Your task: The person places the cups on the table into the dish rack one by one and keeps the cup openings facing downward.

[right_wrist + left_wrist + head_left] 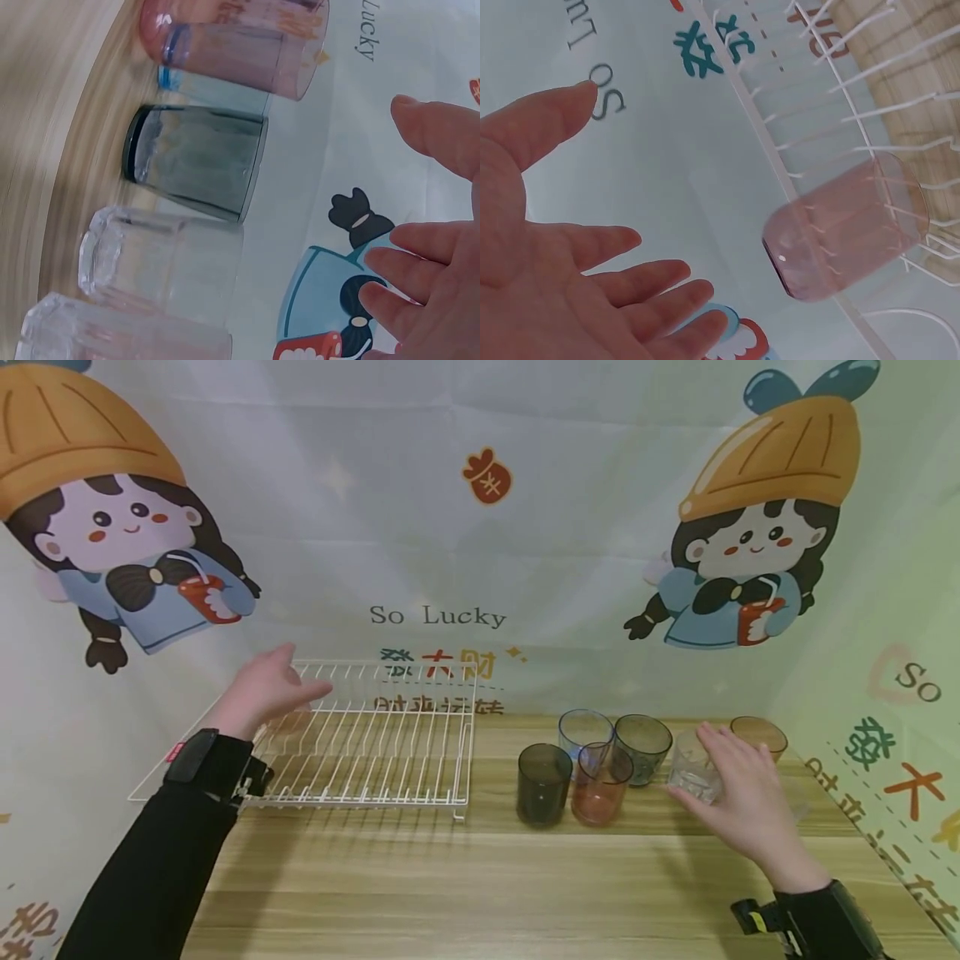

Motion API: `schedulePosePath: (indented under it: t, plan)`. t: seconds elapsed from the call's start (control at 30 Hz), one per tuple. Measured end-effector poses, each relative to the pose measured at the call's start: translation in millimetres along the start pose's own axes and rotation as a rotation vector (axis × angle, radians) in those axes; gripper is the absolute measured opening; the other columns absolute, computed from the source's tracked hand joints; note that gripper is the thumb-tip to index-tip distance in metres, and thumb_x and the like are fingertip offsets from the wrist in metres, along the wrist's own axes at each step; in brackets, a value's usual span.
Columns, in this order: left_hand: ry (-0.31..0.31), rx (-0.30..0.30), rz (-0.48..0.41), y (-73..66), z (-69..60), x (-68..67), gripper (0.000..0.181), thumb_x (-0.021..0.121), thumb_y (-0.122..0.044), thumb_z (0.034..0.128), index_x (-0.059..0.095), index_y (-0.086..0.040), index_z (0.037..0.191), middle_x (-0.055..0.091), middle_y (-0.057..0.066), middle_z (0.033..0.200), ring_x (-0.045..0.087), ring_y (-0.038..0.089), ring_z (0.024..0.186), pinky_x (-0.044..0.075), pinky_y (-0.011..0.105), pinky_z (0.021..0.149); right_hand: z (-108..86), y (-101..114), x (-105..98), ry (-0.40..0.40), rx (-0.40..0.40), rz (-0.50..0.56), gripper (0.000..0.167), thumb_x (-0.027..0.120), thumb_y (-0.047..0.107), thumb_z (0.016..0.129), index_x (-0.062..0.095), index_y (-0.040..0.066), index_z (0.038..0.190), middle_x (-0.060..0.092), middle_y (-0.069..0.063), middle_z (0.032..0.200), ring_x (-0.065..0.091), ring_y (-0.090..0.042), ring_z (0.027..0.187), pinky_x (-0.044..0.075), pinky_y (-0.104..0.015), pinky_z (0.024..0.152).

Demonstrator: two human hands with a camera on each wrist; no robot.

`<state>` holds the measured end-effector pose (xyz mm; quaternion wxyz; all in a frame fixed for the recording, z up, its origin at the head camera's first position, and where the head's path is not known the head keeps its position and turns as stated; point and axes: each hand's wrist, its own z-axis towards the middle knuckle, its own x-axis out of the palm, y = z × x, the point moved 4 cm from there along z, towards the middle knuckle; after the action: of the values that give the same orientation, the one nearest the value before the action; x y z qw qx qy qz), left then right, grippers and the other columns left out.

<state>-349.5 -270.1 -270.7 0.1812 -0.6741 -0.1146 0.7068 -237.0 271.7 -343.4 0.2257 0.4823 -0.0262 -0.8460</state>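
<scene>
My left hand [266,692], fingers extended, hovers over the left part of a white wire rack [360,768]. Below it a pinkish glass [847,229] stands upside down on the rack, apart from the fingers in the left wrist view. On the right, my right hand [746,797] is above a clear glass [692,772], thumb and fingers spread. The right wrist view shows a gap between that hand and the upright glasses. Another clear glass [127,330] is mostly hidden by the hand in the head view. An amber-rimmed glass [759,735] stands behind the hand.
Between rack and right hand stand a dark glass [544,785], a reddish glass [602,789], a blue-rimmed glass [585,727] and a grey-green glass [643,747]. All are on the wooden table [465,893]. A printed cloth [420,552] hangs behind.
</scene>
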Motion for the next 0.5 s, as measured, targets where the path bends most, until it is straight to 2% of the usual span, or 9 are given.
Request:
schedulePosePath:
  t: [0.07,0.1,0.17,0.2,0.27,0.3,0.33,0.5]
  plan:
    - [0.001,0.007,0.009,-3.3,-2.1,1.1,0.105,0.059,-0.057,0.0842,0.007,0.008,0.148,0.056,0.020,0.087,0.052,0.041,0.098,0.035,0.060,0.100,-1.0,-2.3,-0.4,0.010,0.003,-0.005,0.089,0.078,0.036,0.074,0.036,-0.003,0.142,0.041,-0.029,0.140,0.034,-0.049,0.128,0.006,-0.065,0.113]
    - [0.002,0.013,0.010,-4.6,-3.2,1.7,0.105,0.060,-0.057,0.0840,0.007,0.008,0.148,0.055,0.018,0.083,0.053,0.041,0.097,0.035,0.060,0.100,-1.6,-3.5,-0.7,0.014,0.004,-0.008,0.089,0.078,0.035,0.074,0.036,-0.003,0.142,0.040,-0.030,0.140,0.034,-0.049,0.128,0.005,-0.065,0.113]
    - [0.006,0.021,0.013,-7.7,-5.6,3.6,0.106,0.061,-0.057,0.0834,0.007,0.009,0.148,0.059,0.023,0.095,0.051,0.044,0.105,0.033,0.061,0.103,-3.0,-5.9,-1.7,0.019,0.007,-0.016,0.090,0.078,0.035,0.073,0.035,-0.004,0.142,0.040,-0.030,0.140,0.034,-0.050,0.128,0.005,-0.064,0.113]
    - [0.009,0.027,0.019,-9.2,-6.9,4.6,0.108,0.060,-0.059,0.0826,0.007,0.009,0.148,0.057,0.028,0.110,0.048,0.046,0.113,0.032,0.061,0.104,-3.5,-7.2,-2.3,0.019,0.008,-0.022,0.091,0.079,0.034,0.072,0.036,-0.005,0.142,0.040,-0.031,0.139,0.034,-0.050,0.128,0.005,-0.065,0.113]
    - [0.017,0.037,0.029,-12.0,-9.2,7.0,0.110,0.060,-0.061,0.0818,0.007,0.009,0.148,0.042,0.035,0.134,0.037,0.050,0.125,0.030,0.062,0.105,-4.7,-10.0,-4.0,0.020,0.010,-0.040,0.091,0.080,0.034,0.071,0.036,-0.006,0.141,0.041,-0.032,0.138,0.035,-0.050,0.127,0.008,-0.066,0.111]
    - [0.020,0.046,0.035,-13.8,-10.5,8.0,0.110,0.060,-0.061,0.0819,0.007,0.009,0.148,0.029,0.036,0.144,0.027,0.052,0.132,0.026,0.062,0.108,-5.4,-11.6,-4.7,0.022,0.013,-0.046,0.092,0.080,0.035,0.071,0.037,-0.007,0.140,0.041,-0.032,0.138,0.035,-0.050,0.127,0.009,-0.067,0.111]
    - [0.025,0.052,0.043,-15.6,-11.9,9.2,0.110,0.059,-0.063,0.0816,0.008,0.009,0.148,0.020,0.036,0.148,0.022,0.052,0.134,0.024,0.063,0.109,-6.1,-13.1,-5.4,0.024,0.016,-0.051,0.092,0.080,0.035,0.070,0.037,-0.007,0.140,0.042,-0.033,0.137,0.035,-0.050,0.126,0.011,-0.068,0.110]
    - [0.026,0.101,0.079,-25.9,-19.8,12.1,0.106,0.059,-0.061,0.0825,0.013,0.010,0.147,0.022,0.036,0.148,0.022,0.052,0.134,0.023,0.065,0.107,-10.5,-21.0,-7.3,0.028,0.028,-0.062,0.093,0.080,0.034,0.071,0.036,-0.008,0.140,0.040,-0.034,0.138,0.036,-0.051,0.124,0.012,-0.069,0.109]
